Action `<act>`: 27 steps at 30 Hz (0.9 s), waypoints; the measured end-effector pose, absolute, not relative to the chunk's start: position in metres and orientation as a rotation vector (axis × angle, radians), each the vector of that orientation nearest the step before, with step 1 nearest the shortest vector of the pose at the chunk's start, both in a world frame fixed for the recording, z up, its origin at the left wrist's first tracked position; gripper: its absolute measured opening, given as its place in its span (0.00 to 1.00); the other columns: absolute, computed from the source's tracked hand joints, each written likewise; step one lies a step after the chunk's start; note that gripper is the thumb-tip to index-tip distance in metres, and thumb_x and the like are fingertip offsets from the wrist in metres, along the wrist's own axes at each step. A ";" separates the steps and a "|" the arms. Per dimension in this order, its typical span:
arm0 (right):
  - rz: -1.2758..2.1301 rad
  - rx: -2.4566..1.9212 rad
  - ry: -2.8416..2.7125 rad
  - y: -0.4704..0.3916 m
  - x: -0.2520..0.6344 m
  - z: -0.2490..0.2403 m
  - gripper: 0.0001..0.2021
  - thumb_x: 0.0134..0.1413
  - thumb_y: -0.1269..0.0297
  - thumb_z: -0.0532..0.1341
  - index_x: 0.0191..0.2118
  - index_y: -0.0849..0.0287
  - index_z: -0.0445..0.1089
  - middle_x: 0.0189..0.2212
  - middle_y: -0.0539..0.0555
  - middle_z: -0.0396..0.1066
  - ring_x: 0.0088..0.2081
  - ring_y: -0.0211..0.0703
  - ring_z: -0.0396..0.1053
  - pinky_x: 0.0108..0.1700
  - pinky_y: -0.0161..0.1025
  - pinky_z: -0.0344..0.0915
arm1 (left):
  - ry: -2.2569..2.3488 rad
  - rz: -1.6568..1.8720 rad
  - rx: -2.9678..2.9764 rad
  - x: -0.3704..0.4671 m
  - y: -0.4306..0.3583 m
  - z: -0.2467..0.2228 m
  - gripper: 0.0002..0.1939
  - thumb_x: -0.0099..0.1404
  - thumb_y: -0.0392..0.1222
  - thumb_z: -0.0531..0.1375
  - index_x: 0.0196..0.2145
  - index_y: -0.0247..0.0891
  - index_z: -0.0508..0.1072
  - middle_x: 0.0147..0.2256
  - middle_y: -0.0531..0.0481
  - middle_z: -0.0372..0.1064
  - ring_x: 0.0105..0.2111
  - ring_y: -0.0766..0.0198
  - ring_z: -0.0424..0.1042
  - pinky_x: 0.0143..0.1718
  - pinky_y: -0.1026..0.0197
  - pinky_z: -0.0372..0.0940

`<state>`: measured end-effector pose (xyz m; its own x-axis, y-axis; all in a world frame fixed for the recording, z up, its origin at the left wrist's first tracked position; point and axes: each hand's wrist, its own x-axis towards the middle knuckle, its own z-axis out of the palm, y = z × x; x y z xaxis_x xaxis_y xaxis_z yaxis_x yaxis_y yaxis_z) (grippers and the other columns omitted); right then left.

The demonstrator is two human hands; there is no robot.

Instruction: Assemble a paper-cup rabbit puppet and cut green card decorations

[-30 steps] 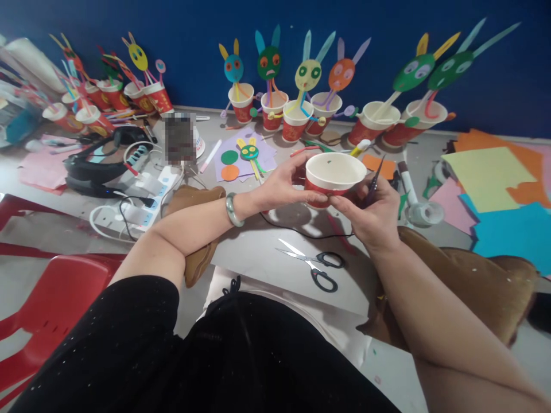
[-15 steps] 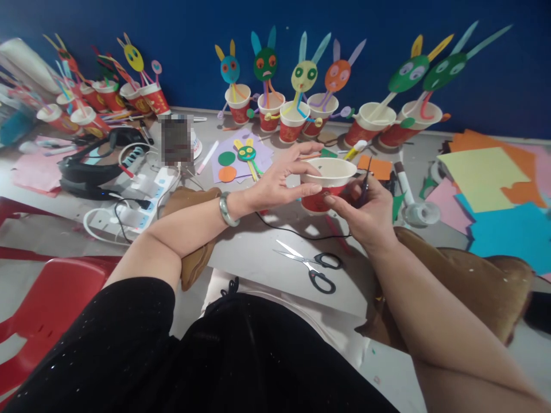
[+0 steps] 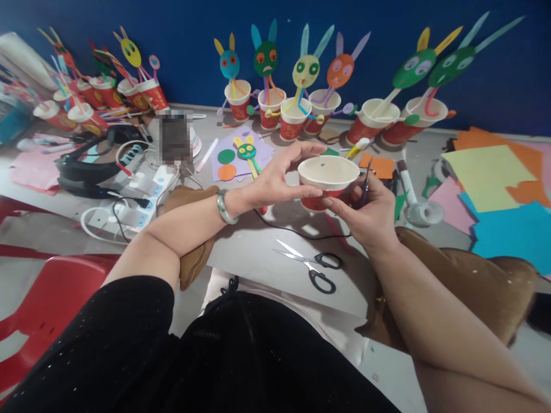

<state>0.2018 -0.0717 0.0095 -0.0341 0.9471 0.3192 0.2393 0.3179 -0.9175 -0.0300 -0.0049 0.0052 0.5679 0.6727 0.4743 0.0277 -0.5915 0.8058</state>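
Observation:
A red and white paper cup (image 3: 328, 174) is held up over the table, its open mouth toward me. My left hand (image 3: 284, 178) grips its left side, thumb across the front and fingers behind the rim. My right hand (image 3: 371, 209) closes on the cup's lower right, thumb against the red wall. A dark, thin pointed tool (image 3: 365, 192) also sticks up from my right fingers; its exact kind is unclear. A small dark spot shows inside the cup. Below lie black-handled scissors (image 3: 307, 264), blades apart. A rabbit-faced paper figure (image 3: 247, 150) rests on purple paper beyond my left hand.
Several red cups with paper rabbit figures (image 3: 306, 71) line the blue wall. Coloured paper sheets (image 3: 491, 178) and a tape roll (image 3: 424, 213) lie right. A power strip (image 3: 148, 201) and black headset (image 3: 81, 172) sit left. A thin black cable (image 3: 297, 234) crosses beneath the cup.
My left index finger has lifted from inside the cup's rim to behind it. The cup's mouth now faces me a little more. Both hands still hold it.

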 end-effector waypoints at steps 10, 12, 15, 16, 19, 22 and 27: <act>0.706 -1.057 -1.500 -0.072 0.200 0.007 0.34 0.40 0.48 0.84 0.28 0.51 0.56 0.21 0.39 0.49 0.23 0.32 0.48 0.25 0.38 0.47 | 0.541 1.042 1.981 -0.028 -0.016 0.017 0.43 0.65 0.73 0.68 0.67 0.46 0.66 0.68 0.39 0.70 0.72 0.40 0.69 0.71 0.39 0.70; 0.703 -1.039 -1.479 -0.072 0.198 0.010 0.36 0.37 0.47 0.84 0.28 0.51 0.54 0.21 0.40 0.50 0.23 0.32 0.48 0.24 0.37 0.46 | 0.512 1.061 1.974 -0.028 -0.018 0.015 0.42 0.66 0.72 0.68 0.67 0.47 0.65 0.68 0.41 0.70 0.72 0.41 0.70 0.71 0.39 0.71; 0.676 -1.043 -1.453 -0.072 0.197 0.012 0.37 0.34 0.46 0.84 0.28 0.51 0.54 0.22 0.40 0.51 0.23 0.32 0.49 0.23 0.36 0.47 | 0.470 1.073 1.969 -0.027 -0.016 0.011 0.40 0.66 0.68 0.70 0.66 0.48 0.64 0.67 0.41 0.70 0.71 0.42 0.71 0.70 0.40 0.71; 0.672 -1.043 -1.450 -0.072 0.196 0.012 0.36 0.35 0.46 0.84 0.28 0.51 0.54 0.22 0.40 0.52 0.23 0.32 0.49 0.23 0.36 0.47 | 0.467 1.068 1.971 -0.027 -0.015 0.010 0.40 0.66 0.68 0.70 0.66 0.48 0.63 0.67 0.41 0.71 0.70 0.43 0.71 0.70 0.40 0.72; 0.672 -1.032 -1.446 -0.072 0.196 0.011 0.36 0.35 0.47 0.85 0.28 0.51 0.54 0.21 0.40 0.52 0.22 0.32 0.50 0.23 0.36 0.48 | 0.453 1.070 1.983 -0.026 -0.013 0.006 0.40 0.66 0.66 0.71 0.66 0.49 0.62 0.67 0.42 0.71 0.70 0.44 0.72 0.68 0.42 0.73; 0.673 -1.038 -1.441 -0.072 0.196 0.011 0.36 0.33 0.47 0.85 0.28 0.51 0.55 0.21 0.39 0.51 0.22 0.31 0.50 0.22 0.35 0.48 | 0.427 1.094 1.991 -0.026 -0.011 0.002 0.40 0.66 0.67 0.71 0.66 0.50 0.62 0.67 0.43 0.71 0.69 0.43 0.72 0.67 0.42 0.73; 0.664 -1.068 -1.438 -0.072 0.197 0.010 0.37 0.33 0.44 0.84 0.27 0.51 0.53 0.21 0.40 0.50 0.24 0.32 0.49 0.24 0.35 0.47 | 0.416 1.115 2.011 -0.026 -0.009 -0.001 0.40 0.67 0.66 0.71 0.67 0.49 0.63 0.67 0.42 0.70 0.68 0.43 0.73 0.66 0.41 0.74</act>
<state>0.1967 -0.0716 0.0097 0.0838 0.8885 0.4511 0.2331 0.4226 -0.8758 -0.0258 -0.0093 -0.0013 0.5607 0.6035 0.5668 -0.0841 -0.6396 0.7641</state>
